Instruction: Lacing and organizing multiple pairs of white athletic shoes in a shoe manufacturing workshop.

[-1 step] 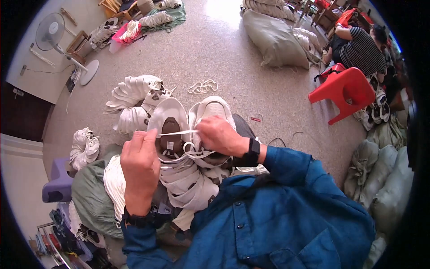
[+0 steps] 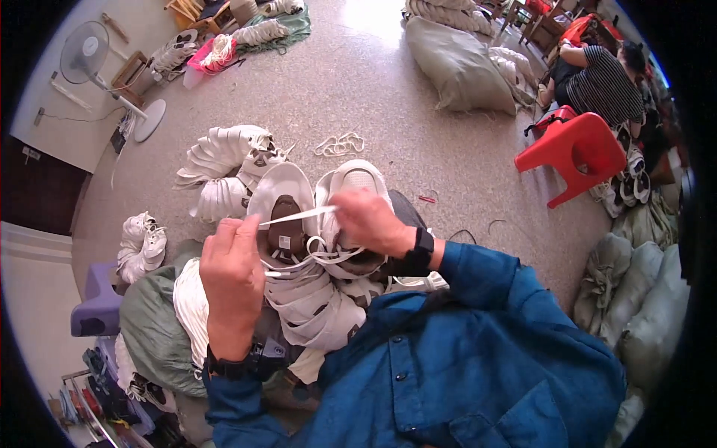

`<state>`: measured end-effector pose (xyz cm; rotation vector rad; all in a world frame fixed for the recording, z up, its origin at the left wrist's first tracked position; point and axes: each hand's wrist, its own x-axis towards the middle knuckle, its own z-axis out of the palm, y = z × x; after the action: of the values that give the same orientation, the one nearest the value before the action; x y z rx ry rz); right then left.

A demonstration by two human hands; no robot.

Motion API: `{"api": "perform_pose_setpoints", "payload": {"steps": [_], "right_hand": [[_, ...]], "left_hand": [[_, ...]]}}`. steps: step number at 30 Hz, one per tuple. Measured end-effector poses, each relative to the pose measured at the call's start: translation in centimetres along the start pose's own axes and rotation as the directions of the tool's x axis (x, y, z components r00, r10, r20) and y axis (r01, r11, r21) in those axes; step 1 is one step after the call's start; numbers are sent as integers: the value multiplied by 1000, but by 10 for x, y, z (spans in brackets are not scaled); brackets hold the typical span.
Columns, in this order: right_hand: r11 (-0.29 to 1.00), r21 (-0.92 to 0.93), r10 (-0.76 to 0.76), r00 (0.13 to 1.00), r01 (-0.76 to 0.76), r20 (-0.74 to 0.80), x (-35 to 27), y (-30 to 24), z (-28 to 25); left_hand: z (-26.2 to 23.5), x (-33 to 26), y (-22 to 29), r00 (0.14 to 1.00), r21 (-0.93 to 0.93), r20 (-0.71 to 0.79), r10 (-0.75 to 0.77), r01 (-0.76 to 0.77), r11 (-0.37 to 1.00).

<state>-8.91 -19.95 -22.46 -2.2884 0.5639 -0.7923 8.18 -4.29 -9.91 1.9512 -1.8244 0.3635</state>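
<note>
A white shoelace (image 2: 299,216) is stretched between my two hands, above the shoe uppers. My left hand (image 2: 233,272) pinches one end of this stretch between thumb and fingertips. My right hand (image 2: 370,222), slightly blurred, grips the other end over the right-hand white shoe upper (image 2: 362,177), whose lacing area it partly hides. Beside it lies a white upper (image 2: 279,181) with a brown tongue and a pale label. Loose lace loops hang between the two. More white uppers (image 2: 310,302) are stacked just below, close to my body.
Nested white uppers (image 2: 224,160) and a loose lace (image 2: 340,144) lie on the floor ahead. A green sack with white laces (image 2: 191,306) sits at my left by a purple stool (image 2: 97,302). Rightward are a red stool (image 2: 571,153), a seated person (image 2: 605,86) and filled sacks (image 2: 631,287).
The lace between my hands slants up more toward the right, and my right hand has shifted slightly. A lace end now shows just below my left fingers.
</note>
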Motion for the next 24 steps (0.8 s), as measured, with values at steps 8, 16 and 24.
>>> {"api": "perform_pose_setpoints", "payload": {"steps": [8,16,24], "right_hand": [[514,796,548,836,-320,-18,-16,37,-39],[288,896,691,721,-337,50,-43,53,-64],[604,614,566,816,-508,119,-47,54,-70]], "left_hand": [[81,-31,1,967,-493,114,-229,255,832],[131,-25,19,982,-352,113,-151,182,918],[137,-25,14,860,-618,352,-371,511,597]]}}
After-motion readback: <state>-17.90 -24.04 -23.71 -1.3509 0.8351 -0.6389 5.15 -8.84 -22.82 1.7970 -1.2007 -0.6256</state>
